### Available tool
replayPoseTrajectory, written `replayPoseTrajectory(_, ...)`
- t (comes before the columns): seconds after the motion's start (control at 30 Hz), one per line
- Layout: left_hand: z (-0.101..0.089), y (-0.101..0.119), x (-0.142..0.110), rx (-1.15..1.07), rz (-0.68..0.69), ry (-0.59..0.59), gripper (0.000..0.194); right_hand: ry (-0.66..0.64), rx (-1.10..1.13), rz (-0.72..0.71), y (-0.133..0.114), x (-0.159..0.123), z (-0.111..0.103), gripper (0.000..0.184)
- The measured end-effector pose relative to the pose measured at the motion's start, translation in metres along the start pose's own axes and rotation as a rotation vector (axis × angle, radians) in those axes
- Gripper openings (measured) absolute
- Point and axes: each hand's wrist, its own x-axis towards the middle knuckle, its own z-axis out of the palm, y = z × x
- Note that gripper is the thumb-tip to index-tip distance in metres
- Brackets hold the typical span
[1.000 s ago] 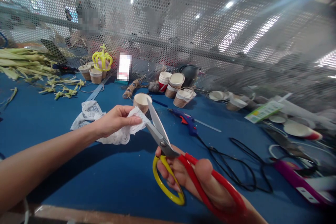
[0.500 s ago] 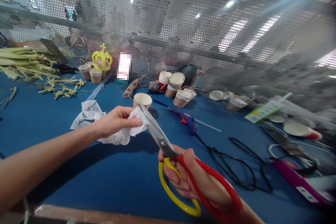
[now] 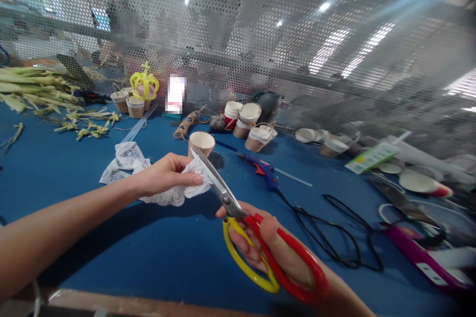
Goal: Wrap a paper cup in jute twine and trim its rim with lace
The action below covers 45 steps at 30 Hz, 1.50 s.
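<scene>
My left hand (image 3: 169, 176) pinches a piece of white lace ribbon (image 3: 195, 183) between thumb and fingers. More of the lace trails behind my wrist across the blue table. In my right hand (image 3: 273, 242) is a pair of scissors (image 3: 223, 193) with one red and one yellow handle. Their blades point up and to the left and lie along the edge of the lace, slightly parted. Just beyond the blade tips a paper cup (image 3: 202, 143) stands upright; its lower part is hidden by the lace and blades.
A blue glue gun (image 3: 264, 171) with a black cord lies to the right. Wrapped cups (image 3: 256, 137) and a twine bundle (image 3: 187, 125) stand behind. Husks (image 3: 35, 86) and a yellow crown (image 3: 145, 84) are at the left, a purple power strip (image 3: 420, 255) at the right.
The scissors have shifted a little up and to the left, and the blades and handles are closer together. My left hand has barely moved.
</scene>
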Motion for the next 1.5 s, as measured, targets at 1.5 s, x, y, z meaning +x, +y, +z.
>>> replayPoseTrajectory(1.5,-0.028,0.008,0.005,0.52,-0.071,-0.019,0.019,0.763,-0.324,-0.501,-0.037,0.037,-0.005,0.011)
